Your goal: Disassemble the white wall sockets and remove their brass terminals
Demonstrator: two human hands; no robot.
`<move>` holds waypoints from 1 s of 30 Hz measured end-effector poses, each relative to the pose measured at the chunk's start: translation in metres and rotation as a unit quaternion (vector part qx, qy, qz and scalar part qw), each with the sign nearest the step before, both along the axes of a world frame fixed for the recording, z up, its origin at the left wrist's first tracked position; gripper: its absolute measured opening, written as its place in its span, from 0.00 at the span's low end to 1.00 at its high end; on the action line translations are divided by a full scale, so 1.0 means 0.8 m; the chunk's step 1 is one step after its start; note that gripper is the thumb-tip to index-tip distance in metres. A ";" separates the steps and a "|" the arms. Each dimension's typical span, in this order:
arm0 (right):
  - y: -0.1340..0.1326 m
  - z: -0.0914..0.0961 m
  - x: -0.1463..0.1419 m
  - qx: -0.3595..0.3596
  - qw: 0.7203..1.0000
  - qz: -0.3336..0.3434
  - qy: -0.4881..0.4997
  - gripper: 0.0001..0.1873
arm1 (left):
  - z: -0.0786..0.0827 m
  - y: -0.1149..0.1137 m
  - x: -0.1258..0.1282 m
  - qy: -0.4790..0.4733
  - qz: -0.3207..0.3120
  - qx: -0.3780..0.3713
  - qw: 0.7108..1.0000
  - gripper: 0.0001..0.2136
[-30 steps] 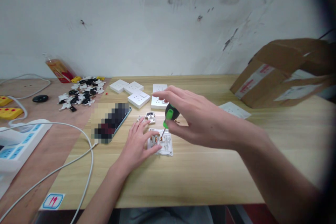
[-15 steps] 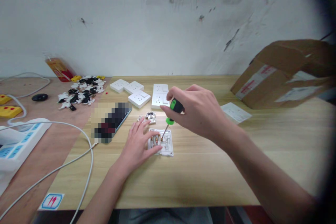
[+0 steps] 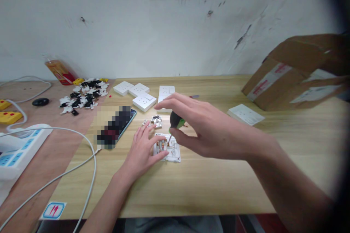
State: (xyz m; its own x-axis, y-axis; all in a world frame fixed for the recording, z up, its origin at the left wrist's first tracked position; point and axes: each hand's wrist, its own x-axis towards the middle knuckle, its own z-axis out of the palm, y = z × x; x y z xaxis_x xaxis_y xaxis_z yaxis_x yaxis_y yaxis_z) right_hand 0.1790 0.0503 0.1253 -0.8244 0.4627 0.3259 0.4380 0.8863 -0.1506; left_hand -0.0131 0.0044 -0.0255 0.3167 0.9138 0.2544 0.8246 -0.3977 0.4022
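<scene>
A white wall socket panel (image 3: 175,153) lies with its inside upward on the table, showing brass parts. My left hand (image 3: 141,150) rests at its left side, thumb and forefinger pressing on the panel. Over the panel, my right hand (image 3: 212,128) holds a black and green screwdriver (image 3: 175,120) by its handle. Its shaft slants down to a brass part near the panel's middle. Small white switch pieces (image 3: 156,121) lie just beyond my left fingertips.
Several finished-looking white sockets (image 3: 144,102) stand behind the hands. Another white panel (image 3: 246,114) lies to the right, near a cardboard box (image 3: 287,76). On the left are a phone (image 3: 116,129), a white cable (image 3: 94,167), a power strip (image 3: 27,149) and a pile of black and white parts (image 3: 82,96).
My right hand has turned about the screwdriver, its fingers reaching farther left and its wrist lower. The screwdriver's tip stays on the panel. My left hand has hardly moved.
</scene>
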 end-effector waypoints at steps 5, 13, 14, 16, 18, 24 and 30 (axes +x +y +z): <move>0.002 -0.009 -0.005 0.074 0.987 -0.141 0.026 0.13 | 0.002 0.000 0.000 -0.001 0.001 -0.005 1.000 0.15; 0.008 -0.013 0.002 -0.045 0.995 -0.011 0.083 0.15 | 0.004 -0.001 0.001 -0.005 0.004 -0.010 1.000 0.15; 0.007 -0.016 0.000 -0.014 0.994 -0.046 0.098 0.11 | 0.003 -0.001 0.001 -0.006 0.003 -0.009 1.000 0.15; 0.006 -0.021 -0.003 0.059 0.983 -0.130 0.111 0.10 | 0.003 -0.001 0.001 -0.010 0.001 -0.008 1.000 0.15; 0.005 -0.020 -0.004 0.075 0.981 -0.151 0.098 0.14 | 0.003 -0.001 0.001 -0.011 0.000 -0.008 1.000 0.15; 0.004 -0.009 0.005 -0.012 0.996 -0.079 0.042 0.17 | 0.005 -0.001 0.001 -0.007 0.001 -0.018 1.000 0.15; 0.000 -0.015 0.005 0.056 0.982 -0.175 0.048 0.20 | 0.005 -0.001 0.001 -0.008 0.003 -0.023 1.000 0.15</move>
State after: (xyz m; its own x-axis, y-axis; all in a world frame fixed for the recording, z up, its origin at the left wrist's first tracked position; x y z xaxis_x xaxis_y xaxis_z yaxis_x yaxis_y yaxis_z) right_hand 0.1831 0.0505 0.1134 -0.5840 0.6696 0.4589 0.7080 0.6967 -0.1157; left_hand -0.0123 0.0038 -0.0214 0.3074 0.9265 0.2172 0.8202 -0.3737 0.4331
